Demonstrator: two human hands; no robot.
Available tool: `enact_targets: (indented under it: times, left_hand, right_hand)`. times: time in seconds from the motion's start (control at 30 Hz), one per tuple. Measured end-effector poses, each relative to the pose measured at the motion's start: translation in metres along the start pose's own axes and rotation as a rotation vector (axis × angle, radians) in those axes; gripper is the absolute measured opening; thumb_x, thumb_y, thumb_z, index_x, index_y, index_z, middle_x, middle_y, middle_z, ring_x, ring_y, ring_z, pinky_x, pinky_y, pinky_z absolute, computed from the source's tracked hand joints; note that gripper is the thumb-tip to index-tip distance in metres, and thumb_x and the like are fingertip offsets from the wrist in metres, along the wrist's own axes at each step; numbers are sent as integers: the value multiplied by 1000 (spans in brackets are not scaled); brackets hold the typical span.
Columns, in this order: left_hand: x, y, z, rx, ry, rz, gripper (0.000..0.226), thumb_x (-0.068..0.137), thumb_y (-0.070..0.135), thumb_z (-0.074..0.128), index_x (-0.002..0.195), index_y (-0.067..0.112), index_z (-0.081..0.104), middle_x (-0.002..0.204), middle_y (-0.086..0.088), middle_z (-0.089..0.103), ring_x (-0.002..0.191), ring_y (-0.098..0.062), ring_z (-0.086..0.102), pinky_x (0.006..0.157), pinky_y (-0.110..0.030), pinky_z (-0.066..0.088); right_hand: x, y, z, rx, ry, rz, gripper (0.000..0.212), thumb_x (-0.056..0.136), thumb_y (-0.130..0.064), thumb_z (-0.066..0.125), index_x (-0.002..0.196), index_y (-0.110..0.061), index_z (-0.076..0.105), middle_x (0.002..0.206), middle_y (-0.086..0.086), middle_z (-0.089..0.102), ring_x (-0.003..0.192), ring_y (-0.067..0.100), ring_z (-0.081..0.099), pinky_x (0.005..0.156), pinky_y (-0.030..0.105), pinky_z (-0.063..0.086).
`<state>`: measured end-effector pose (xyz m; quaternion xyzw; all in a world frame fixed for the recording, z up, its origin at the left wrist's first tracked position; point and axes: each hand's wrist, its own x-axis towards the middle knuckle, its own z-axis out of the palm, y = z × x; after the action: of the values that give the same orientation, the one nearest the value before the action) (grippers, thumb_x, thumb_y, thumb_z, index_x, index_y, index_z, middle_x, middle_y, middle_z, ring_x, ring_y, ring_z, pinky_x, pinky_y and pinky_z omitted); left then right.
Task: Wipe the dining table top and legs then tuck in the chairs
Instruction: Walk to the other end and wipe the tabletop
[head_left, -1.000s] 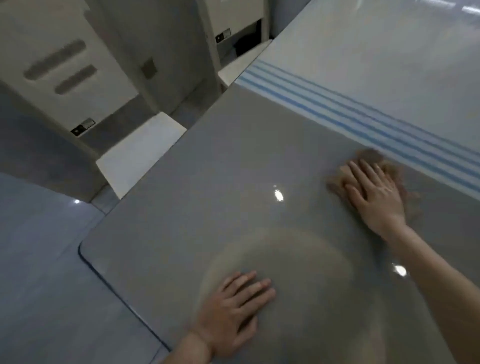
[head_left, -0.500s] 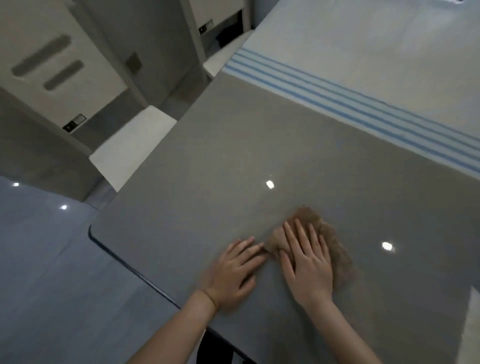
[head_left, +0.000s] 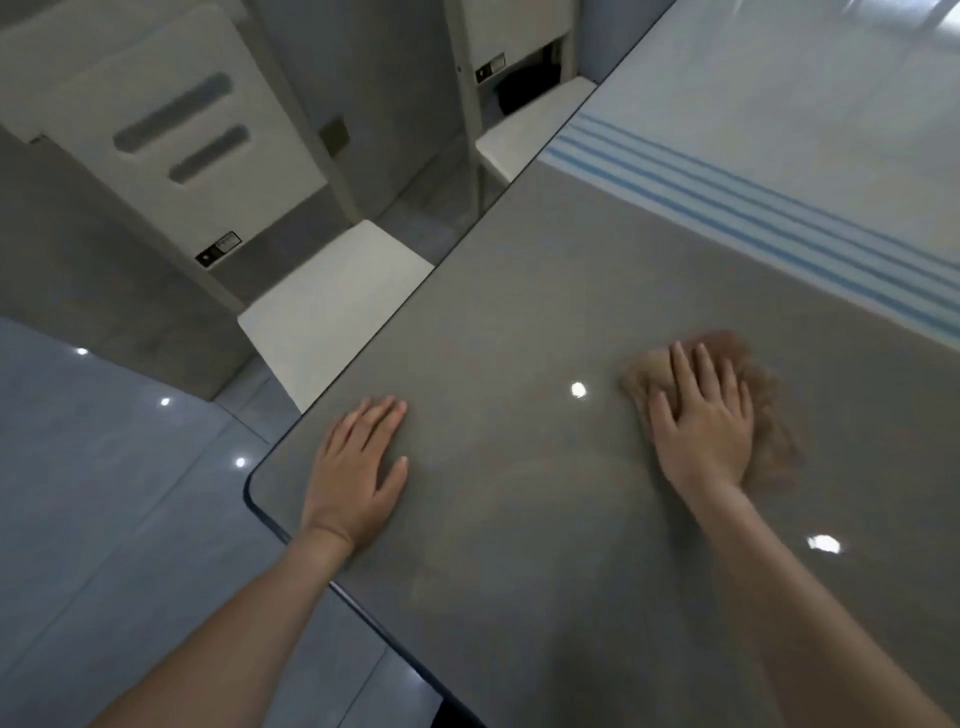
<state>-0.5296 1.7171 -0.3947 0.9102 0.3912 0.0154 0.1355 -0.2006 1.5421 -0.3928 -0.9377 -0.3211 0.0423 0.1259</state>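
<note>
1. Head-worn wide-angle camera looks steeply down from close above the near corner of a grey table (head_left: 519, 312).
2. View faces far-left, toward white chairs (head_left: 332, 306) and floor (head_left: 104, 493).

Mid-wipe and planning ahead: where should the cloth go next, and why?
Probably sweep the brown fuzzy cloth under the right hand toward the blue-striped white runner. The glossy grey tabletop stretches bare beyond it, and the left hand lies flat near the corner.
</note>
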Motion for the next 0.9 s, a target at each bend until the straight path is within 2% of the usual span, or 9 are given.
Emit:
enact_targets:
  times: [0.1, 0.3, 0.4, 0.5, 0.57, 0.63, 0.77, 0.83, 0.9]
  left_hand:
    - [0, 0, -1, -30, 24, -9, 58, 89, 40, 36, 145, 26, 35, 150, 5, 38, 141, -20, 29, 115, -42, 24]
    - [1, 0, -5, -43, -1, -22, 56, 89, 36, 35, 145, 25, 36, 148, 5, 40, 139, -20, 31, 115, -39, 22]
    - [1, 1, -7, -54, -19, -27, 56, 90, 36, 35, 145, 25, 36, 149, 6, 39, 140, -21, 31, 116, -38, 20]
    - [2, 1, -8, -67, -23, -19, 57, 89, 34, 38, 145, 25, 36, 149, 6, 39, 140, -20, 30, 116, -40, 21]
    - [2, 0, -8, -74, -19, -18, 57, 88, 34, 39, 145, 24, 37, 149, 6, 40, 140, -19, 30, 115, -41, 23]
    - [2, 0, -7, -81, -14, -15, 57, 88, 33, 40, 145, 24, 37, 149, 7, 40, 140, -18, 30, 115, -40, 22]
    - [2, -1, -5, -99, -2, -19, 58, 88, 33, 43, 145, 26, 37, 149, 9, 38, 141, -16, 29, 116, -37, 19]
    - [1, -2, -5, -111, -1, -14, 58, 87, 33, 44, 145, 26, 37, 149, 10, 39, 140, -15, 29, 116, -38, 20]
    - [1, -3, -3, -120, -2, -12, 59, 87, 33, 45, 145, 27, 36, 149, 10, 39, 140, -15, 29, 116, -37, 19]
  right_hand:
    - [23, -60, 15, 23, -50, 11, 65, 88, -50, 27, 150, -30, 30, 157, 1, 29, 146, 28, 21, 119, 43, 14]
    - [-207, -104, 25, 58, -287, -829, 59, 87, -45, 50, 143, -30, 43, 152, -6, 38, 140, 19, 36, 110, 38, 30]
    - [-192, -55, 14, -54, -363, -1127, 51, 93, -45, 41, 144, -36, 40, 152, -11, 37, 140, 12, 34, 111, 32, 28]
    - [-105, -35, 7, -28, -315, -972, 61, 85, -43, 52, 144, -35, 39, 152, -7, 38, 142, 18, 32, 117, 29, 15]
    - [-32, -40, 7, -3, -226, -695, 55, 90, -44, 44, 143, -32, 41, 150, -1, 42, 142, 23, 32, 119, 29, 9]
    - [44, -49, 12, 6, -107, -417, 56, 93, -50, 32, 144, -30, 41, 151, 2, 41, 143, 24, 30, 119, 35, 17]
    - [139, -90, 20, 40, -68, 48, 64, 89, -49, 24, 150, -31, 29, 159, 1, 25, 147, 26, 17, 120, 43, 10]
    - [129, -127, 30, 63, -63, 94, 65, 88, -47, 24, 151, -30, 27, 160, 1, 22, 147, 27, 16, 120, 44, 7]
    - [82, -161, 42, 40, -85, -151, 61, 91, -46, 27, 149, -29, 30, 157, 2, 29, 146, 27, 21, 119, 41, 10]
